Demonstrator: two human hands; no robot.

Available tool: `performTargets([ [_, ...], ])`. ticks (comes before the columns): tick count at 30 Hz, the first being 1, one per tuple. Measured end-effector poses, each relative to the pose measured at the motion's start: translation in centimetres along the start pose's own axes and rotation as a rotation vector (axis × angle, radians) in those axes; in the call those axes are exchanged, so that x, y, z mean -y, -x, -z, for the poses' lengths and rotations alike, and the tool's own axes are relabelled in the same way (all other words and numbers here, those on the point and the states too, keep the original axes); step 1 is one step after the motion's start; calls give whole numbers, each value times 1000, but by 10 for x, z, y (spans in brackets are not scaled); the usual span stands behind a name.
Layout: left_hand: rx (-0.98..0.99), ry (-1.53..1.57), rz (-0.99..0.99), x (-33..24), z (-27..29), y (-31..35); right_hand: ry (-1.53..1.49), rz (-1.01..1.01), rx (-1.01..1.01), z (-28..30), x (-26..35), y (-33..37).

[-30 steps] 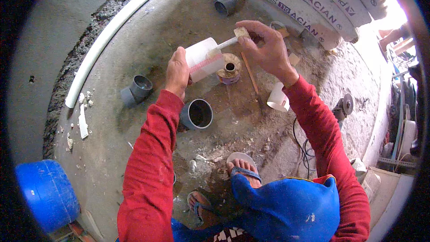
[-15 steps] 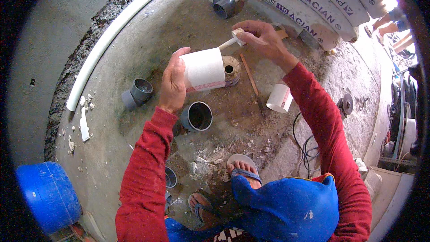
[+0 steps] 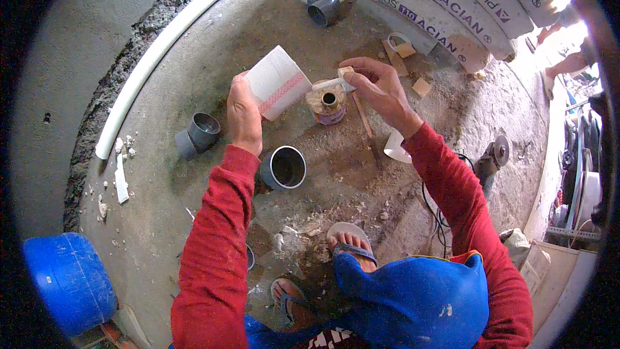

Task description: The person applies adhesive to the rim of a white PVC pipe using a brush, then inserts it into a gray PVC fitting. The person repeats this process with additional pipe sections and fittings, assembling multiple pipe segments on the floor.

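Observation:
My left hand wraps round a short white pipe piece with a red printed band, held tilted in the air. Between the thumb and fingers of my right hand is a small applicator with a block-like pale top and a whitish stem. Its tip is close to the pipe's right rim; I cannot tell whether they touch. Just below stands a stained round can with a hole in its top. A grey pipe fitting stands open end up below my left hand.
A grey elbow lies at left, a thin wooden strip beside the can, another white pipe piece under my right forearm. Right stands an angle grinder with a cord. Large printed pipes lie behind; a blue drum is lower left.
The white pipe piece has turned in my left hand and swung left, with its right end lower. My right hand has come down with the applicator, over the can's top.

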State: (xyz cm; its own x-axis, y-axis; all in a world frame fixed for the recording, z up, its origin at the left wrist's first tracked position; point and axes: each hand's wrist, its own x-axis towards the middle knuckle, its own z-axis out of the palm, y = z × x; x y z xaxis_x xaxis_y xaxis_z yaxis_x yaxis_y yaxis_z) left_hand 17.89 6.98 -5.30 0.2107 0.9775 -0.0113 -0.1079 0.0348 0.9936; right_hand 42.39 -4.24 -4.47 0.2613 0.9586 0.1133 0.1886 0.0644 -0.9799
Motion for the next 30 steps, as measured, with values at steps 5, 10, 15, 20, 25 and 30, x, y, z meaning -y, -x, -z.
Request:
performTargets([
  [5,-80,-39,-3,9,-4,-6,4,-1,-59,-11,13,6],
  [10,-123,-54,-8,10,-6,-6,12,137,-180,-17,32,1],
  [15,-109,14,165,1,-8,-1,2,189,-230,-21,39,-2],
  [20,-33,216,378,-8,-5,6,15,171,-231,-28,26,7],
  [25,132,342,609,-13,9,0,33,171,-202,-23,10,10],
  [30,214,517,684,-14,18,-2,3,146,-217,-18,9,6],
])
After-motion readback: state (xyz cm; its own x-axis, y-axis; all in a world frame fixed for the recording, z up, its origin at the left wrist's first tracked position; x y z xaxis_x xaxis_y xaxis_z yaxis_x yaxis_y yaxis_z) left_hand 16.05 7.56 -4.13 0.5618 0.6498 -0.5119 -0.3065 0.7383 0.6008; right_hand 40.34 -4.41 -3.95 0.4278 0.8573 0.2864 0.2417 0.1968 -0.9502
